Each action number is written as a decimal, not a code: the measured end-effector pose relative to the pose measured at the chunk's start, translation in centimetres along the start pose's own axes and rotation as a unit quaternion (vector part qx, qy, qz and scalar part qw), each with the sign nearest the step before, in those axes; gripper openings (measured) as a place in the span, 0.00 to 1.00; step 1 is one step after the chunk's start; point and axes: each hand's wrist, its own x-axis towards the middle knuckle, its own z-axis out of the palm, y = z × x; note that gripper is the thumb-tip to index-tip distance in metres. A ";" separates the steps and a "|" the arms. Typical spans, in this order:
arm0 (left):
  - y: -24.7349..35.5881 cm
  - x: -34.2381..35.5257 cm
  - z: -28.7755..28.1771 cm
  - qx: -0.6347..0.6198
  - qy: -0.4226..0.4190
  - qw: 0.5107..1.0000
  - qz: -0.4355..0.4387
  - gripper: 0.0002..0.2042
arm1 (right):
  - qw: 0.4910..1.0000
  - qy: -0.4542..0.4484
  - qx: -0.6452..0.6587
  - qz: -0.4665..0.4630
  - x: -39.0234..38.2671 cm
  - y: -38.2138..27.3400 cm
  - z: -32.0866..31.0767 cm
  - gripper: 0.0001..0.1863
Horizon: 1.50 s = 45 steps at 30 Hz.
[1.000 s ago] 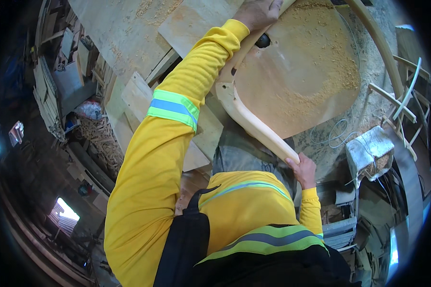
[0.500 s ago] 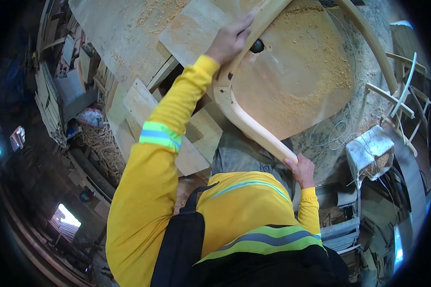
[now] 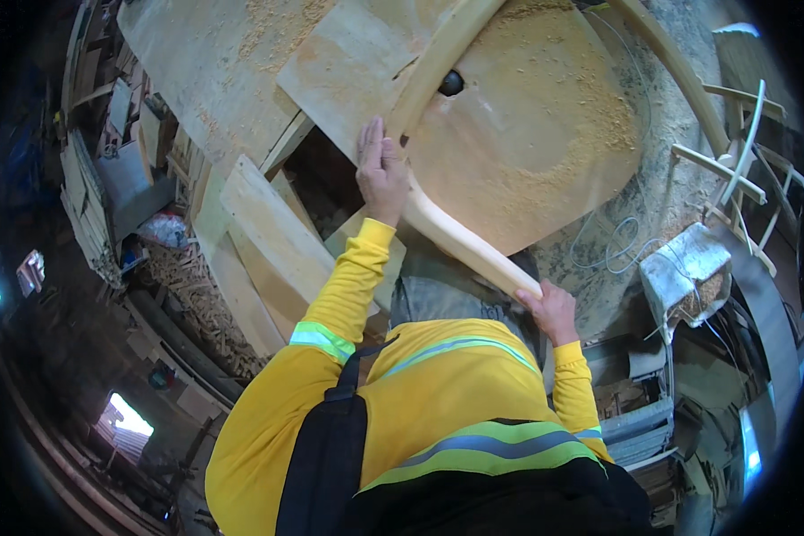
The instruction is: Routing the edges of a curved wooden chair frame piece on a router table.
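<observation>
Two hands on one long curved wooden piece [image 3: 460, 237] here, a pale bent strip that looks like a chair part, lying across a round work table [image 3: 554, 152] covered in sawdust [image 3: 590, 107]. The left hand [image 3: 382, 170] sits flat on the piece near its middle, fingers straight and pressed together, pushing down rather than wrapping around it. The right hand [image 3: 552, 308] is at the near end of the strip, which overhangs the table edge toward the person; the fingers look curled around the end, though how tight the grip is can't really be made out from this angle.

As for handling, it looks like solid sanded timber, so stiff and not fragile, probably moderately light for its length. The smooth surface plus all that loose sawdust would make it a bit slippery under a flat palm, so the end grip is likely doing most of the steering. Because it's curved, it would want to rock or swivel on the table; holding it at two well-separated points, one end and the middle of the bend, seems the sensible way. A dark round hole or knob [image 3: 451, 83] sits on the table just beside the strip, and flat boards [image 3: 268, 241] lie off to the left.
</observation>
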 end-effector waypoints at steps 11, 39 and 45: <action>-0.7 -0.3 -0.8 -0.083 -0.005 0.996 -0.045 0.17 | 0.955 0.266 0.091 -0.095 4.9 3.6 -12.7 0.23; 0.8 1.1 -0.2 -0.102 -0.016 0.992 -0.077 0.18 | 0.951 0.276 -0.120 -0.067 25.3 21.2 -36.6 0.37; -0.1 0.8 -0.9 -0.077 -0.019 0.994 -0.080 0.19 | 0.948 0.287 -0.116 -0.076 25.3 20.4 -35.6 0.39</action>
